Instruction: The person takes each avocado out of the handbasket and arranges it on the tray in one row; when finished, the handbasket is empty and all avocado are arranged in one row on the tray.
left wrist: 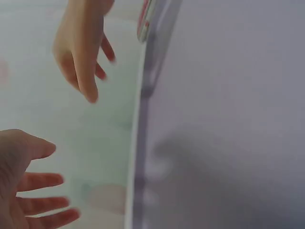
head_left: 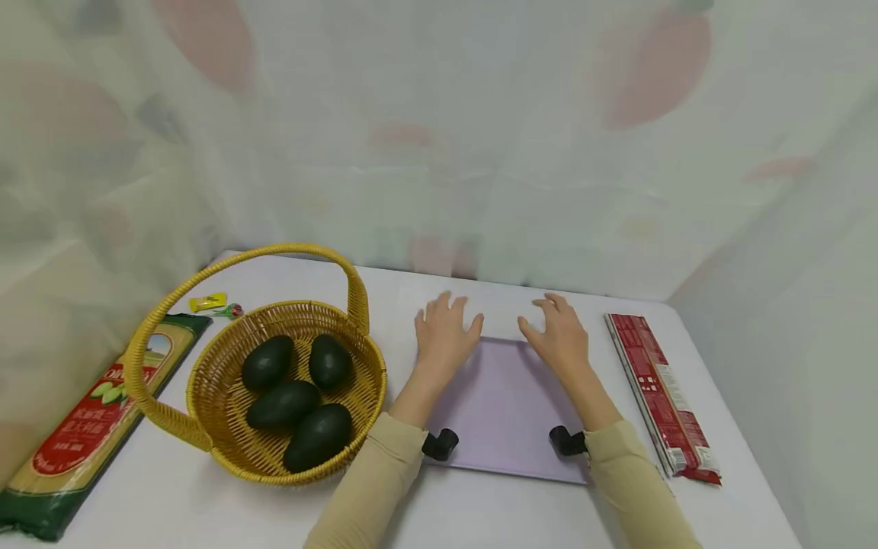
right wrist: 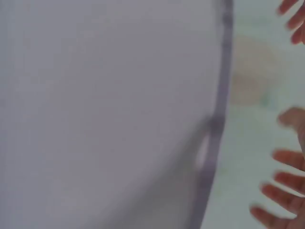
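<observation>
A pale purple tray (head_left: pixel 507 412) lies on the white table between my forearms. My left hand (head_left: pixel 442 332) hovers over its far left corner, fingers spread, holding nothing. Over the far right side is my right hand (head_left: pixel 559 335), also spread and holding nothing. In the left wrist view the left hand (left wrist: pixel 24 186) shows relaxed fingers, with the right hand (left wrist: pixel 86 47) above it; the tray's surface (left wrist: pixel 228 71) fills the right side. The right wrist view has the right hand (right wrist: pixel 290 176) at its edge, apart from the tray (right wrist: pixel 105 95).
Left of the tray stands a yellow wicker basket (head_left: pixel 206 450) with several dark green avocados (head_left: pixel 281 404). A green-and-red pasta-like packet (head_left: pixel 89 427), a yellow wrapped sweet (head_left: pixel 208 302) and a lollipop (head_left: pixel 229 311) lie beyond it. Red packets (head_left: pixel 661 396) lie at the right.
</observation>
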Demonstrator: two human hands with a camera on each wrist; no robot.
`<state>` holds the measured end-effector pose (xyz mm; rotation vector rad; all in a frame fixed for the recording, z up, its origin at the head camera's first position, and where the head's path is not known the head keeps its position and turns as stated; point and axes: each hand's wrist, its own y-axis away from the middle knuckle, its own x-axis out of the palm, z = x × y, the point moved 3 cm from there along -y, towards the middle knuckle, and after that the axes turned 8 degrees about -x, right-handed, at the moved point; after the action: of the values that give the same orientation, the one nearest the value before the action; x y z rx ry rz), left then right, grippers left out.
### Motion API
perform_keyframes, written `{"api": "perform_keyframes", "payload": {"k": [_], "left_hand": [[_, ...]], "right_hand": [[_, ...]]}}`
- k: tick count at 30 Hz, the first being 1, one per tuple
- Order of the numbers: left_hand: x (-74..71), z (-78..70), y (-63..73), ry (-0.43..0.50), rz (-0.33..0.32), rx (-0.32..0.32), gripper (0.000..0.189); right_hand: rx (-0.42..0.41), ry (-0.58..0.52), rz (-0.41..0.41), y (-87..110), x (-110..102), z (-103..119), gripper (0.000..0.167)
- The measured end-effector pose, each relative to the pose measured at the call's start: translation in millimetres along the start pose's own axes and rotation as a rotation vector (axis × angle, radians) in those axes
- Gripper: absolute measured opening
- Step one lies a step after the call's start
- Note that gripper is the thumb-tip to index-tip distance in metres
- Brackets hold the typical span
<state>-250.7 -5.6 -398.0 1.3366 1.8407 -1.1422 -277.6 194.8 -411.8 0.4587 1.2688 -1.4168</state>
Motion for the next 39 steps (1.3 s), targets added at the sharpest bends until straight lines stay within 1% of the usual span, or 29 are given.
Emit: {"api": "perform_keyframes", "payload": {"k": [1,3,5,7,8,10,12,13,15,17,20,22,24,26,27,28,29,30,31,32,33,34,35,37,38,39], "left_hand": [[-4.3,-3.2,6.5,0.008,-0.002,0.037,0.042],[-15.1,-9.6,21.5,0.043,0.028,0.106,0.029],[-29.0,-13.1,37.5,0.104,0.083,0.159,0.024],[-47.1,-10.8,54.7,0.176,0.155,0.189,0.021],[-57.9,-7.3,63.3,0.224,0.193,0.2,0.021],[-81.4,5.1,78.5,0.328,0.231,0.233,0.018],[-107.0,23.2,91.8,0.444,0.24,0.272,0.015],[-120.4,33.8,97.4,0.499,0.228,0.288,0.014],[-148.3,55.4,107.0,0.602,0.174,0.326,0.016],[-177.8,76.3,115.2,0.648,0.078,0.345,0.024],[-220.9,102.5,125.3,0.639,-0.1,0.331,0.032],[-246.7,116.1,130.2,0.631,-0.225,0.323,0.029],[-268.9,126.9,132.5,0.709,-0.329,0.334,0.022],[-284.9,134.9,130.1,0.841,-0.407,0.364,0.018],[-291.5,138.7,128.4,0.866,-0.446,0.365,0.017],[-297.3,142.7,126.5,0.872,-0.482,0.353,0.017],[-302.3,146.4,124.0,0.863,-0.504,0.323,0.018],[-306.2,150.1,121.3,0.823,-0.52,0.276,0.019],[-309.2,154.0,118.7,0.767,-0.525,0.206,0.02],[-311.7,157.6,116.3,0.692,-0.516,0.135,0.022],[-313.1,160.6,113.7,0.623,-0.491,0.075,0.023],[-313.4,163.1,110.3,0.587,-0.452,0.029,0.025],[-313.0,165.3,106.7,0.578,-0.399,-0.003,0.027],[-310.6,168.9,99.7,0.596,-0.293,-0.059,0.03],[-309.5,170.3,96.6,0.622,-0.242,-0.069,0.031],[-307.9,171.4,93.3,0.672,-0.197,-0.068,0.031]], "right_hand": [[-0.022,-0.029,-0.008,1.2,-1.6,3.7,0.043],[-0.061,-0.081,-0.011,3.0,-4.3,11.1,0.024],[-0.098,-0.131,0.012,4.3,-6.0,19.5,0.016],[-0.148,-0.179,0.049,5.3,-7.5,29.8,0.012],[-0.173,-0.206,0.069,5.8,-8.0,35.3,0.011],[-0.218,-0.268,0.115,6.4,-8.4,46.9,0.009],[-0.25,-0.333,0.164,7.0,-8.8,59.3,0.007],[-0.261,-0.363,0.19,7.2,-8.9,65.5,0.006],[-0.28,-0.419,0.246,6.9,-8.2,77.6,0.008],[-0.299,-0.465,0.304,6.1,-6.9,89.6,0.009],[-0.332,-0.512,0.381,3.5,-5.2,108.5,0.011],[-0.356,-0.544,0.433,0.8,-3.9,121.3,0.01],[-0.39,-0.565,0.484,-2.2,-2.8,134.7,0.01],[-0.433,-0.581,0.535,-5.3,-3.1,145.9,0.011],[-0.458,-0.589,0.562,-6.8,-3.3,151.9,0.012],[-0.49,-0.596,0.587,-8.3,-3.8,158.4,0.013],[-0.52,-0.602,0.613,-10.1,-3.9,165.0,0.015],[-0.551,-0.612,0.641,-12.0,-4.0,172.0,0.016],[-0.581,-0.622,0.671,-13.8,-3.7,179.3,0.018],[-0.608,-0.633,0.703,-15.7,-3.2,186.4,0.019],[-0.636,-0.639,0.734,-17.8,-2.1,193.7,0.02],[-0.663,-0.64,0.762,-19.8,-1.4,200.5,0.021],[-0.688,-0.638,0.791,-21.9,-0.5,207.3,0.022],[-0.737,-0.626,0.838,-26.1,1.6,220.2,0.023],[-0.764,-0.616,0.856,-28.3,2.7,226.5,0.024],[-0.791,-0.606,0.872,-30.5,4.1,232.5,0.025]]}}
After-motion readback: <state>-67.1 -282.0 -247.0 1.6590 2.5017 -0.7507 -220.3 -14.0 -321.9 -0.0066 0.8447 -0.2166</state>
